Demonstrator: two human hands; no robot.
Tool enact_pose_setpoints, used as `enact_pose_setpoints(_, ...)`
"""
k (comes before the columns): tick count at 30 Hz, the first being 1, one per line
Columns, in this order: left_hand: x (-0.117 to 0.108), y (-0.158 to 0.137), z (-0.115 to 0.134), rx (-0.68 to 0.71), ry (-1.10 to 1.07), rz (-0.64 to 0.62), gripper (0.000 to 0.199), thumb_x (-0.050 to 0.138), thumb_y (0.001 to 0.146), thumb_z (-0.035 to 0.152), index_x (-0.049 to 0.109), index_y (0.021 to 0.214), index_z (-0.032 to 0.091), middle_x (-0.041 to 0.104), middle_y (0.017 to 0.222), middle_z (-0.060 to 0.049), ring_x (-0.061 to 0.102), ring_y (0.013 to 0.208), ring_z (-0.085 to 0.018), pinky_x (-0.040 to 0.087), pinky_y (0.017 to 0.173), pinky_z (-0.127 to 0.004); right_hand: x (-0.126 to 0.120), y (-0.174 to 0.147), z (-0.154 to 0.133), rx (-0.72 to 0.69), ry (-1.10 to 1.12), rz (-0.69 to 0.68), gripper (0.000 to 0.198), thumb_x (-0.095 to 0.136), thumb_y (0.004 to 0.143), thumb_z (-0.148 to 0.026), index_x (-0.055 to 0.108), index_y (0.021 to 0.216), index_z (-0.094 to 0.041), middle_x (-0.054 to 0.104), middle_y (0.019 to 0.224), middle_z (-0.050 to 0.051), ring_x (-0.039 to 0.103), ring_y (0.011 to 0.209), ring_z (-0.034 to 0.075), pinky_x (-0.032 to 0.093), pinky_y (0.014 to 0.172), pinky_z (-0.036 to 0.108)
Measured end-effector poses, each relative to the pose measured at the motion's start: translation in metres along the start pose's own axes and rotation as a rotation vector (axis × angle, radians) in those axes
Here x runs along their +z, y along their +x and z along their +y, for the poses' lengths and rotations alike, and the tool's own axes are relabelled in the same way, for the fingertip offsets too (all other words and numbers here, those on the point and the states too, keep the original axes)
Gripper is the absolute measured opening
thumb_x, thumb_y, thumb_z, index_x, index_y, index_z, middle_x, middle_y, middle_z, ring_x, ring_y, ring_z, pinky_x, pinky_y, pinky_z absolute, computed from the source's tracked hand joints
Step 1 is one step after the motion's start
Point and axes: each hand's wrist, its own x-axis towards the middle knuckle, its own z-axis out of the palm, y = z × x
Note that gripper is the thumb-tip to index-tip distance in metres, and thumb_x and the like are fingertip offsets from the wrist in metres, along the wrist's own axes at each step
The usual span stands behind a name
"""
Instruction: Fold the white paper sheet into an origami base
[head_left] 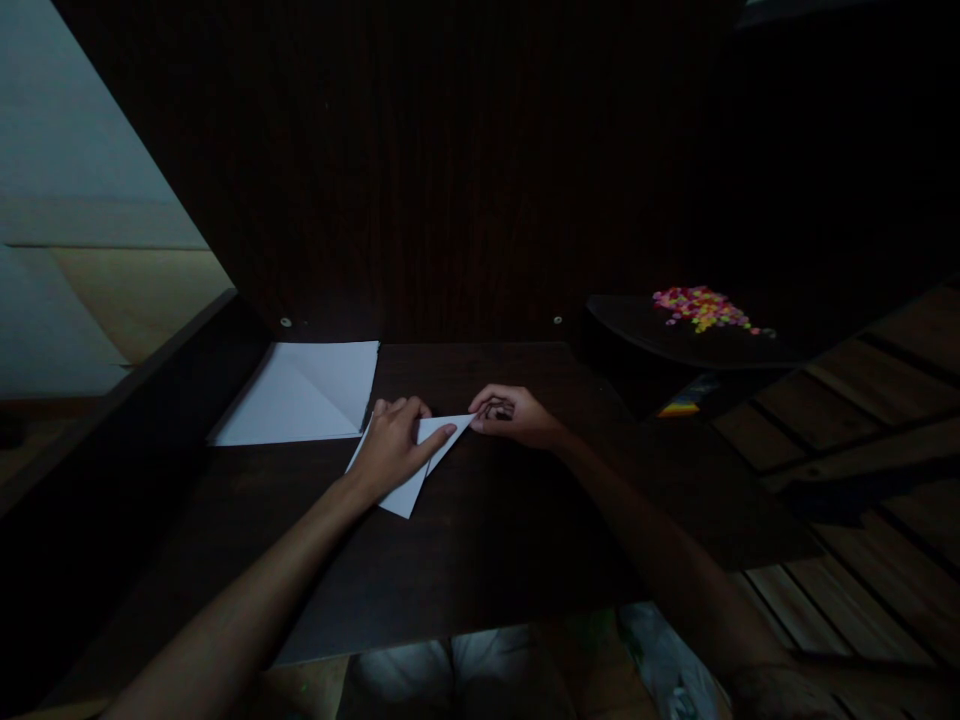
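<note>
A folded sheet of white paper lies on the dark wooden desk, with pointed corners toward the right and toward me. My left hand rests on top of it, fingers apart, the thumb stretched out along a folded flap. Part of the paper is hidden under that palm. At the right tip of the paper, my right hand pinches the pointed corner between thumb and fingers. Left of both hands lies a stack of white paper sheets, its top sheet marked by a diagonal crease.
A dark upright panel rises behind the desk surface. On the right, a raised curved shelf bears a pile of small colourful pieces. A low side board borders the left. Wooden slats show at the far right.
</note>
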Motion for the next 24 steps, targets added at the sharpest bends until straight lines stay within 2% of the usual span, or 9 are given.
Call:
enact_pose_setpoints(13,-0.003,0.0,0.004,-0.052,-0.006,0.053,0.033,0.054,0.09,0.054,0.054,0.087,0.021,0.058,0.076,-0.001,0.055,0.08,-0.022,0.039,0.079,-0.036,0.011,0.0,0.002,-0.021,0.066,0.183,0.032,0.081,0.065,-0.042,0.067,0.083,-0.019,0.066,0.076,0.002,0.062,0.071,0.015,0.051,0.068,0.029)
enact_pose_setpoints(17,-0.004,-0.001,0.004,-0.055,-0.002,0.052,0.033,0.053,0.09,0.054,0.054,0.086,0.021,0.058,0.075,-0.001,0.054,0.08,-0.022,0.039,0.078,-0.036,0.013,0.0,0.002,-0.034,0.089,0.193,0.029,0.081,0.065,-0.041,0.068,0.08,-0.019,0.068,0.077,0.002,0.062,0.071,0.015,0.051,0.068,0.03)
enact_pose_setpoints(24,-0.004,0.0,0.004,-0.035,0.014,0.057,0.032,0.054,0.091,0.052,0.054,0.087,0.021,0.058,0.076,-0.002,0.053,0.078,-0.022,0.038,0.078,-0.036,0.013,0.0,-0.002,0.027,0.146,0.194,0.029,0.084,0.061,-0.036,0.069,0.079,-0.019,0.069,0.075,0.002,0.063,0.07,0.014,0.051,0.068,0.028)
